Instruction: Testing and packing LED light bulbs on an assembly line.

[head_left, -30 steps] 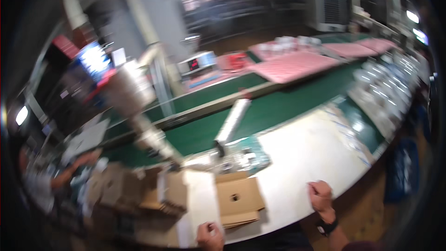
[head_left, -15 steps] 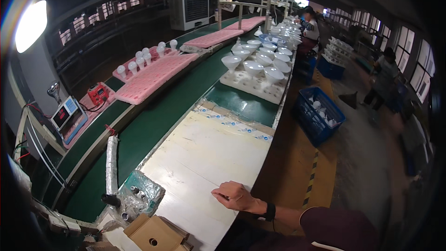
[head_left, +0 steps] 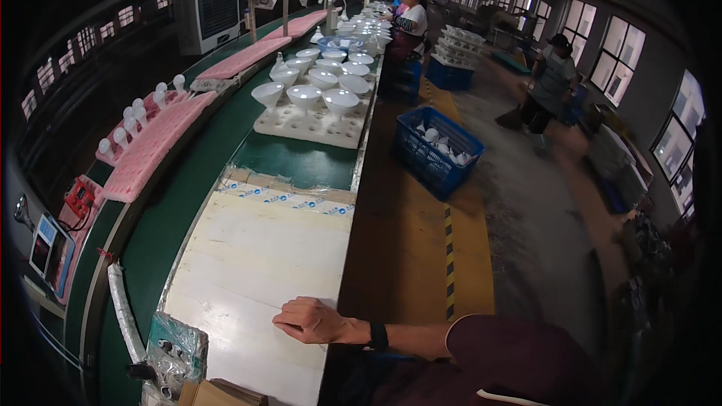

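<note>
My right hand [head_left: 310,321] lies palm down on the near edge of a white work surface [head_left: 256,256], fingers loosely spread and holding nothing. A black band sits on its wrist, and the dark red sleeve comes in from the lower right. My left hand is out of view. Left of the hand lie a clear plastic bag of small parts [head_left: 177,346] and the corner of a cardboard box [head_left: 218,392].
A green conveyor belt [head_left: 188,203] runs along the left. Farther on is a white foam tray of white lamp cups [head_left: 308,124], and pink foam trays with bulbs [head_left: 147,150]. A blue crate [head_left: 440,150] stands on the floor; two people [head_left: 410,19] [head_left: 549,79] work farther off.
The view has swung right, along the line and the aisle. My left hand and most of the cardboard box have left the picture; my right hand stays on the table edge.
</note>
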Demonstrator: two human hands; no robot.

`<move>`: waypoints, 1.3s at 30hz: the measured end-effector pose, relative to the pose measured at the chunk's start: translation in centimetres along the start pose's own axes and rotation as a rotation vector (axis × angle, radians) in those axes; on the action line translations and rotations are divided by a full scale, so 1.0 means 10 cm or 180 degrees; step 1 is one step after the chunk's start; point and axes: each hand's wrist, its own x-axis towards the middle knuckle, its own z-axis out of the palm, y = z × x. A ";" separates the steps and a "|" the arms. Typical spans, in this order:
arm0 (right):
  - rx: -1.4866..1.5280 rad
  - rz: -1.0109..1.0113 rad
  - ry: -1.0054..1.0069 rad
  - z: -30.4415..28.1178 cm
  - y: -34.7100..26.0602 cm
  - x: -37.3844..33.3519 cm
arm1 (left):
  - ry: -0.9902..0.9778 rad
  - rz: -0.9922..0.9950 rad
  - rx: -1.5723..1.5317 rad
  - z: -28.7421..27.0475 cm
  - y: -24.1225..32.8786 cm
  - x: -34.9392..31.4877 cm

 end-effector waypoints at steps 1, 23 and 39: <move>0.0018 -0.0025 0.0031 0.00 0.00 0.00 | -0.0029 0.0029 -0.0017 0.01 0.00 0.00; -0.0020 -0.0051 -0.0001 0.03 0.06 -0.04 | -0.0185 0.0370 0.0293 0.05 -0.25 -0.05; -0.0132 -0.0043 0.0080 -0.02 -0.03 0.05 | -0.0480 -0.0005 0.0089 -0.11 0.09 0.03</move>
